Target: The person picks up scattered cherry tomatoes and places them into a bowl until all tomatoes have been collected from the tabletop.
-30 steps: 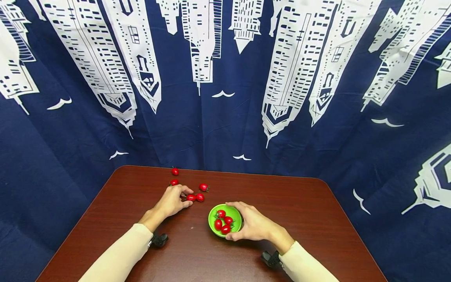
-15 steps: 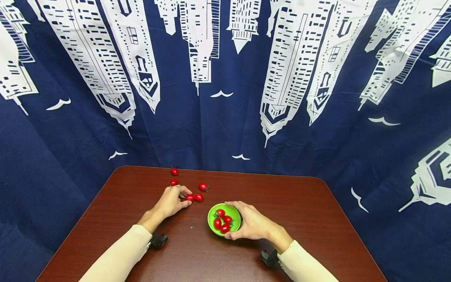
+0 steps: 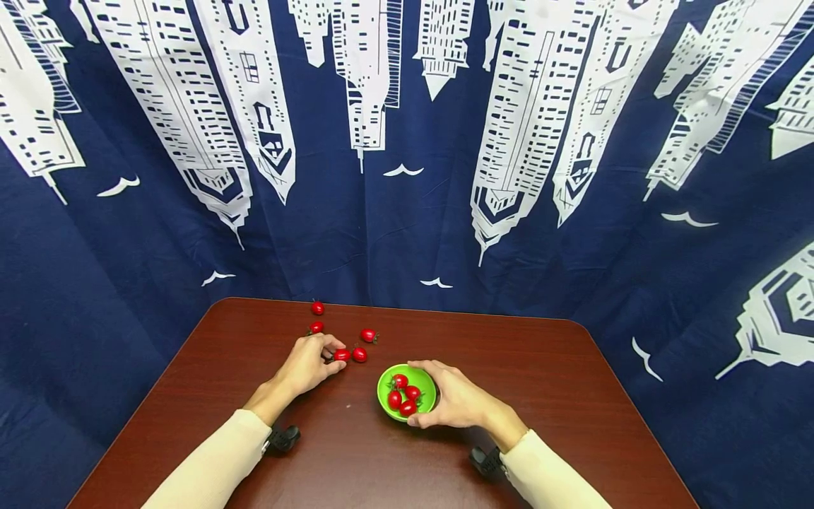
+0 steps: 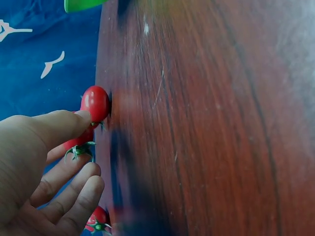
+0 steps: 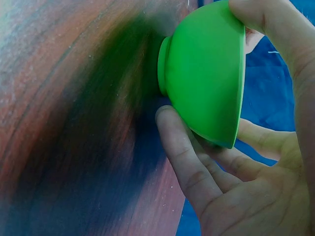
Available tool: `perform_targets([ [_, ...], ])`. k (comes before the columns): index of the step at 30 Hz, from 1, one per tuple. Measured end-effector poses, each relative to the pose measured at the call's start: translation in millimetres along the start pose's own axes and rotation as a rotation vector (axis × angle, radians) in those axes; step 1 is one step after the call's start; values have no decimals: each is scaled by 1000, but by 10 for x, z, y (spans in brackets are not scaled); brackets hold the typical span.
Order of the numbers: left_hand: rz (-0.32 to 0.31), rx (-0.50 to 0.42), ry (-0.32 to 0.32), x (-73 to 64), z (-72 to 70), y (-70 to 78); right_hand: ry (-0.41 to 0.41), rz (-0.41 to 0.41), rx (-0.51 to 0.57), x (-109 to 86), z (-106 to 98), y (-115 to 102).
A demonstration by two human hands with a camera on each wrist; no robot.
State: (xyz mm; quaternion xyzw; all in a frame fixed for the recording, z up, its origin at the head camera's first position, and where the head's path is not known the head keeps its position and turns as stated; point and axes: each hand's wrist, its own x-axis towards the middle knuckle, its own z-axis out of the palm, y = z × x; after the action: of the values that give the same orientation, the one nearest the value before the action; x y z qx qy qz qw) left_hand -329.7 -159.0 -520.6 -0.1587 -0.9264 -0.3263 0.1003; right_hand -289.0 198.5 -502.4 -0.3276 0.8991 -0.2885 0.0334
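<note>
My left hand [image 3: 307, 362] pinches a red cherry tomato [image 3: 341, 355] between thumb and fingers, low over the table. In the left wrist view the thumb partly covers this tomato [image 4: 78, 140], and its green stem faces the palm. Just right of it lies a second cherry tomato [image 3: 360, 354], a small gap apart in the head view. With thumb and fingers around its side, my right hand [image 3: 463, 399] grips a small green bowl [image 3: 383, 406]. Several cherry tomatoes [image 3: 408, 408] lie inside. The right wrist view shows the bowl's outer wall [image 5: 206, 73] and foot; whether the foot touches the table I cannot tell.
Beyond my left hand lie more loose cherry tomatoes: one near the back edge [image 3: 318, 308], one close behind the knuckles [image 3: 316, 327], and one to the right [image 3: 369, 336]. The brown wooden table [image 3: 509, 353] ends at a blue cloth [image 3: 407, 233] with white buildings.
The pinched tomato has shifted slightly left, away from the neighbouring tomato it stood against. My right hand still holds the bowl in nearly the same place. The head view has shifted a little.
</note>
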Motion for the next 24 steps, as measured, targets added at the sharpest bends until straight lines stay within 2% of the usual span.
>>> perform_targets([
  [4,14,-16,-5,-21,-19,65,7,11,4,-15,5,0],
  [16,78,-48,35,-62,-82,258,13,21,9,-28,31,13],
  [24,156,-78,52,-65,-96,441,18,14,1,-18,19,2],
])
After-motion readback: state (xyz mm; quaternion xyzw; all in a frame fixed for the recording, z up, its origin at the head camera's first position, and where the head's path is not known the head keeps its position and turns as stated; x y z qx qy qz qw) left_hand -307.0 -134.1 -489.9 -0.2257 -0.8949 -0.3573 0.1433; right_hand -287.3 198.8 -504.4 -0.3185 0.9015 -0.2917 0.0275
